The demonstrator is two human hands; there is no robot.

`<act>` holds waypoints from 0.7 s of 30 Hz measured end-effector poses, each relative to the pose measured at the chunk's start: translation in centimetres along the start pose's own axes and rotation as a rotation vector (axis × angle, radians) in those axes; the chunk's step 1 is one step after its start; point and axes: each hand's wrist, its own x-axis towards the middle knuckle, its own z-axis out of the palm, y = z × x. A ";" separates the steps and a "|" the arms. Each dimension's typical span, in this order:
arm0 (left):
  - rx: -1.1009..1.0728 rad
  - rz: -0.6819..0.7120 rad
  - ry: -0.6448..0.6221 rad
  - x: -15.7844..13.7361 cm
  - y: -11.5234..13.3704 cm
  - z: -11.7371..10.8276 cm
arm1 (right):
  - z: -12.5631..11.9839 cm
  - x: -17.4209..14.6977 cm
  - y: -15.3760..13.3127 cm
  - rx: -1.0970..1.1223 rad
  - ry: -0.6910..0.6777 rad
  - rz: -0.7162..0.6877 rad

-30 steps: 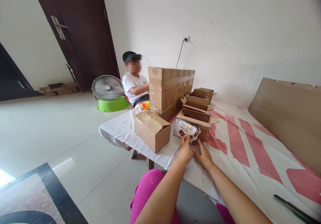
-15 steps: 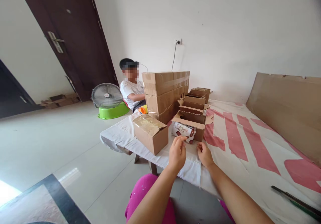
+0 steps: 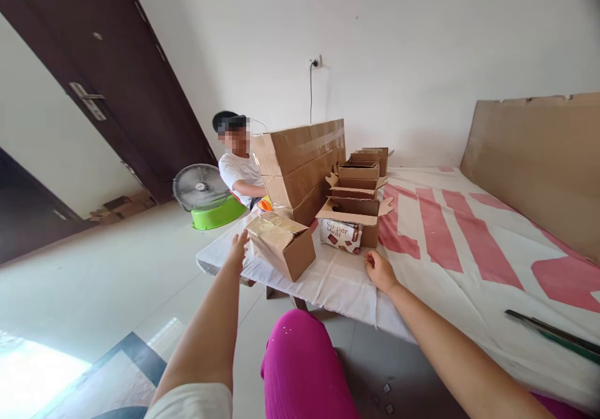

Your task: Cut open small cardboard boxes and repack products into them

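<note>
Left of centre frame, the left hand (image 3: 239, 249), fingers extended and apart, is beside the taped carton (image 3: 299, 255), contact undeterminable, while right of centre the right hand (image 3: 380, 271), fingers curled together, lies near the white pouch (image 3: 340, 236) standing against the open carton (image 3: 370, 236).

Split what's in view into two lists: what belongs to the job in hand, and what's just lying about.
Likely in use:
Su-per Meal packet, near the right hand
open cardboard box behind it
taped cardboard box, beside the left hand

Likely just lying about:
fan
green tub
cardboard panel
long dark-and-green object
</note>
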 end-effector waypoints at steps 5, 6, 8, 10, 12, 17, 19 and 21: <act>0.035 0.026 -0.231 -2.6 -1.1 0.9 | -0.8 -2.4 -0.3 0.093 -0.095 0.035; 0.043 0.040 -0.261 -3.5 -1.2 0.8 | -1.1 -3.3 -0.4 0.120 -0.128 0.032; 0.052 0.059 -0.316 -5.5 -1.2 0.5 | -1.6 -5.6 -0.7 0.191 -0.213 0.011; 0.019 0.087 -0.414 -7.8 -1.3 0.3 | -2.0 -7.7 -1.0 0.259 -0.300 -0.008; -0.063 0.139 -0.497 -10.2 -1.5 0.4 | -2.5 -9.1 -1.4 0.312 -0.344 0.007; -0.268 0.156 -0.398 -14.3 -2.1 1.9 | -4.4 -8.1 -2.6 0.397 -0.238 0.172; -0.310 0.155 -0.370 -15.2 -2.2 2.6 | -4.8 -6.5 -3.4 0.401 -0.218 0.226; -0.316 0.160 -0.357 -15.9 -2.1 3.1 | -4.7 -5.1 -4.4 0.416 -0.250 0.256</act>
